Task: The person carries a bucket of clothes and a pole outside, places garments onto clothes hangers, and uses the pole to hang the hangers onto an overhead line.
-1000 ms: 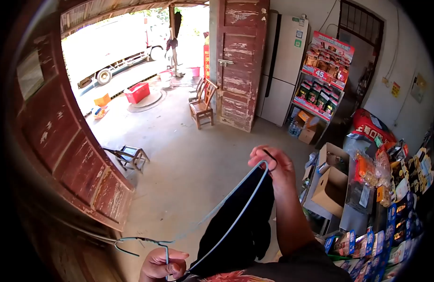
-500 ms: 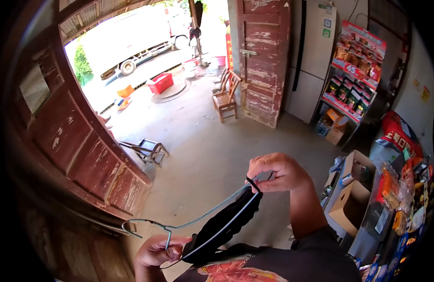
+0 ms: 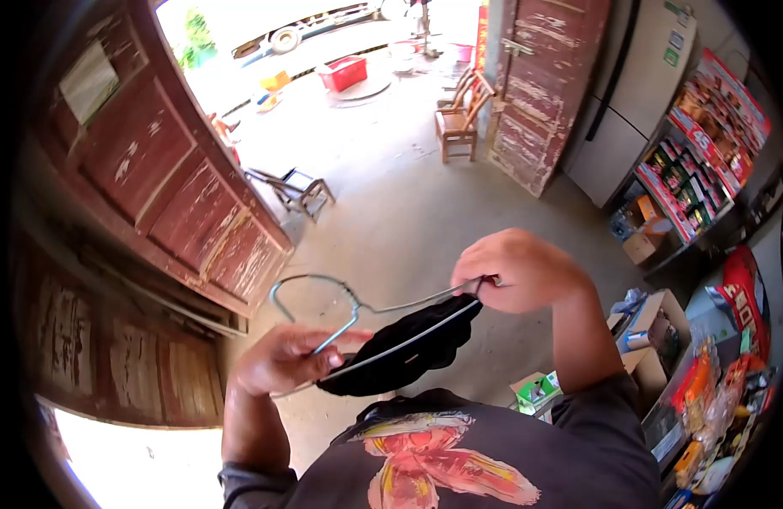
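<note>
A light blue wire clothes hanger (image 3: 356, 310) is held up in front of my chest, its hook curving toward the left. Dark cloth, a black garment (image 3: 417, 349), hangs along its lower bar; what kind of garment it is I cannot tell. My left hand (image 3: 291, 358) is closed on the hanger near the base of the hook, thumb and fingers pinching the wire. At the hanger's far right end, my right hand (image 3: 520, 271) is closed on the wire and on the edge of the black cloth there. Its fingertips are partly hidden.
Worn red wooden doors (image 3: 167, 165) stand on both sides of the doorway. A small chair (image 3: 296, 191) and wooden chairs (image 3: 459, 123) are near it. On the right are a fridge (image 3: 629, 102), a snack rack (image 3: 688, 191), cardboard boxes (image 3: 663, 318) and packaged goods.
The view has turned and tipped downward. The hook now sits higher and nearer the middle, and my right hand is turned more back-side up at the hanger's end. Both hands keep their hold.
</note>
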`<state>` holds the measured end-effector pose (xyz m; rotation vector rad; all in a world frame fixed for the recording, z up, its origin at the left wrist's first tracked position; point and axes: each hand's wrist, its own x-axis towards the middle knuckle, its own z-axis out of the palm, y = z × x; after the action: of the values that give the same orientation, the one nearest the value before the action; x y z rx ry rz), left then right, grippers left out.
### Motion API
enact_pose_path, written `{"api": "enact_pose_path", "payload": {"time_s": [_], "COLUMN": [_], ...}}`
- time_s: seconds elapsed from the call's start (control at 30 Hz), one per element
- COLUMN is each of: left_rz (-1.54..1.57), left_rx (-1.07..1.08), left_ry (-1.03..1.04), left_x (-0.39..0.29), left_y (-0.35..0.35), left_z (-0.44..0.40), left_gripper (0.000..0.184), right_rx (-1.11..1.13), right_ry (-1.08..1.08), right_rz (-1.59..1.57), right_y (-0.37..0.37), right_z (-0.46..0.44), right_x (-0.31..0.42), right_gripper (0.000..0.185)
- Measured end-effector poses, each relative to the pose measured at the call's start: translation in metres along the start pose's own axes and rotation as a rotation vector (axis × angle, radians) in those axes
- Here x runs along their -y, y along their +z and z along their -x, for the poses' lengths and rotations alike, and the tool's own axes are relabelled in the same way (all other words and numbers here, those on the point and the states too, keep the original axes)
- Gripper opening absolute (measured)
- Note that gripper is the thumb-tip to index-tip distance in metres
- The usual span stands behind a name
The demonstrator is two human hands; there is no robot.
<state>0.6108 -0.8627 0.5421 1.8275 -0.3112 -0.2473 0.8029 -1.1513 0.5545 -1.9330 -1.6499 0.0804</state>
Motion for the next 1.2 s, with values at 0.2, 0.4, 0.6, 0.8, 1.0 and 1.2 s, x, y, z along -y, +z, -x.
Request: {"api": "enact_pose_path", "payload": {"time_s": [0.2,0.4,0.6,0.8,1.0,1.2], "left_rz": [-0.119,-0.261,-0.832,-1.007,-0.626,-0.395], "left_rx": [0.053,0.064,-0.234,-0.397,-0.085,-0.09], "left_ry": [0.086,0.061,0.166,0.293,0.106,0.25], "left_x": [0.006,0.005,-0.01,-0.014,-0.025,0.015], "left_y": [-0.013,-0.021,-0.022,-0.025,0.016,0.058], "left_z": [-0.013,-0.024,-0.027,-0.041,-0.051,-0.086], "left_gripper": [0.033,0.029,0.013,0.013,0.02,0.013], "right_rx": [-0.17,-0.225,-0.469,-0.687,-0.713,-0.744], "right_ry": [-0.057,-0.033,0.063,0.151,0.246,0.55], "right_rz": [-0.104,-0.098,0.083,0.201,0.245,0.383], "right_y": [0.022,0.048,0.052,0.069,0.095,0.102], "right_z": [0.005,-0.006,-0.016,0.002,0.038,0.138], "right_x": [-0.019,-0.003,0.013,0.018,0.049,0.076], "right_gripper": [0.011,0.023,0.025,0.025,0.025,0.029]}}
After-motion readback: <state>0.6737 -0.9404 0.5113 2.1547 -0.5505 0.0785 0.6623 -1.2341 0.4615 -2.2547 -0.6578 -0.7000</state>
